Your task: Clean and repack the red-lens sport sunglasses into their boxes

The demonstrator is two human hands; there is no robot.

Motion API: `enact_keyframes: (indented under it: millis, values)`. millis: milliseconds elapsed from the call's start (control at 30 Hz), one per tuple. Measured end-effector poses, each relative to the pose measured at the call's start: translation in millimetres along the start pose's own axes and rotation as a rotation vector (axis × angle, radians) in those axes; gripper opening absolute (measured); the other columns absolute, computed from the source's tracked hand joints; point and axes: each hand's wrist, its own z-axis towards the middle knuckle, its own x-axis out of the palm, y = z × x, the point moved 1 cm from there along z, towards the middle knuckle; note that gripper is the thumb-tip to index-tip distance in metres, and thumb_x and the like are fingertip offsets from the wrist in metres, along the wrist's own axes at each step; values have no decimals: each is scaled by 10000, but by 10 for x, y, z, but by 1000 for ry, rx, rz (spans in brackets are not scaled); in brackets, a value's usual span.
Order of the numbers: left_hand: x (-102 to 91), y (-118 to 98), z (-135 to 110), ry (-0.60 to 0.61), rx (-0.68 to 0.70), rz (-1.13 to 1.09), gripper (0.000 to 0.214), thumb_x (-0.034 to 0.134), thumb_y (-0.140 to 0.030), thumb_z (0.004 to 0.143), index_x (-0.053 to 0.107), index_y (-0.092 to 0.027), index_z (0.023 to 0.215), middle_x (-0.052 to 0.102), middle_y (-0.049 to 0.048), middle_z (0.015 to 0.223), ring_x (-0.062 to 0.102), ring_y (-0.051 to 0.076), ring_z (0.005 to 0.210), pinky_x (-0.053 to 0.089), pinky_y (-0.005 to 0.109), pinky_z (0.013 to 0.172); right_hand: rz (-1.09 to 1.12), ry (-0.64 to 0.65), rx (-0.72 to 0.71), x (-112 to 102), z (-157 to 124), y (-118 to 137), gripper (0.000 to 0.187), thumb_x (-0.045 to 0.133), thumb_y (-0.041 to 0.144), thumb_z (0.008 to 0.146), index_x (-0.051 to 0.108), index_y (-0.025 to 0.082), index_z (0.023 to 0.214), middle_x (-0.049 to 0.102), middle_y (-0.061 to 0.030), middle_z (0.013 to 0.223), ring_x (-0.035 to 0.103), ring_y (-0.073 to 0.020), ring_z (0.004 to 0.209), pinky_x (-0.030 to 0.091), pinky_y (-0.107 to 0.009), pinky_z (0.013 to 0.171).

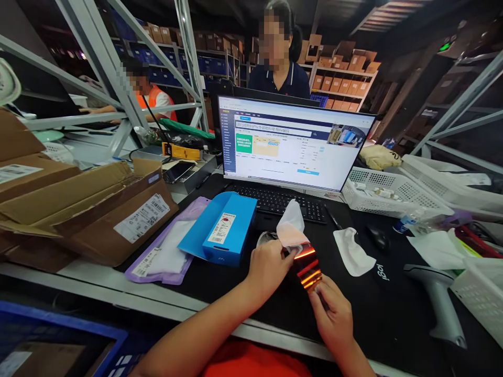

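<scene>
My right hand (pixel 330 314) grips the lower end of a glossy smartphone (pixel 307 267), whose shiny surface reflects orange streaks of light. My left hand (pixel 269 267) presses a white cloth (pixel 291 225) against the phone's upper end, and the cloth's free part stands up above my fingers. A second white cloth (pixel 351 251) lies on the black desk mat (pixel 275 298) to the right of the phone. Close to my left hand sits an open blue box (pixel 223 225) with a white label.
A monitor (pixel 294 144) and a keyboard (pixel 279 205) stand just beyond my hands. Left are a purple-edged plastic bag (pixel 165 246) and a cardboard carton (pixel 118 220). Right are a mouse (pixel 378 237), a handheld barcode scanner (pixel 438 298) and a white plastic basket (pixel 387 191). Two co-workers stand beyond.
</scene>
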Motion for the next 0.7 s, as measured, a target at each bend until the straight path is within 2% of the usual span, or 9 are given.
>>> enact_keyframes:
  millis: [100, 200, 267, 333, 400, 500, 600, 700]
  values:
    - [56, -4, -58, -77, 191, 20, 291, 439, -193, 970, 614, -169, 738, 671, 70, 680, 612, 201, 597, 327, 316, 530, 3, -41, 31, 44, 12, 19, 144, 570, 124, 934, 689, 200, 963, 730, -58, 974, 707, -167, 934, 585, -237, 827]
    - [106, -61, -204, -46, 435, -22, 335, 347, -176, 974, 574, -192, 727, 629, 37, 644, 583, 183, 583, 354, 314, 527, -59, -132, 64, 56, 47, 23, 160, 579, 142, 943, 700, 200, 1031, 736, -60, 977, 714, -175, 916, 596, -252, 800]
    - [91, -85, -301, -41, 545, -41, 349, 312, -176, 982, 554, -198, 731, 602, 26, 629, 550, 175, 566, 354, 312, 515, -95, -145, 83, 35, 75, 13, 159, 570, 144, 952, 702, 204, 1015, 725, -50, 921, 708, -167, 853, 601, -253, 741]
    - [36, -80, -356, -61, 545, -42, 340, 301, -161, 987, 536, -191, 744, 588, 36, 644, 532, 178, 577, 358, 315, 521, -158, -150, 56, -4, 101, 0, 165, 563, 134, 949, 699, 199, 1017, 710, -67, 958, 696, -182, 896, 607, -296, 765]
    - [-23, -73, -378, -85, 533, -29, 316, 317, -150, 983, 514, -191, 740, 567, 41, 647, 518, 181, 588, 352, 322, 527, -284, -204, 6, -43, 128, -11, 149, 597, 140, 922, 703, 181, 1019, 661, -134, 1165, 639, -262, 1110, 600, -415, 866]
    - [-38, -135, -419, -55, 673, -25, 292, 353, -159, 967, 489, -202, 712, 523, 17, 610, 467, 169, 538, 289, 339, 485, -454, -302, -28, -71, 196, -14, 77, 645, 131, 870, 711, 155, 902, 494, -191, 1420, 463, -389, 1336, 559, -557, 928]
    - [18, -261, -491, -19, 746, -73, 282, 364, -161, 950, 504, -195, 708, 516, 10, 599, 449, 159, 512, 283, 343, 460, -418, -274, -50, -69, 296, 4, 149, 587, 74, 876, 695, 158, 819, 524, -168, 1412, 482, -374, 1336, 526, -573, 976]
    - [39, -374, -537, -37, 706, -98, 264, 404, -163, 939, 523, -190, 705, 526, 10, 603, 468, 156, 519, 306, 344, 456, -237, -192, 11, -90, 381, 37, 218, 545, 85, 894, 729, 193, 936, 616, -130, 1325, 593, -299, 1229, 551, -487, 964]
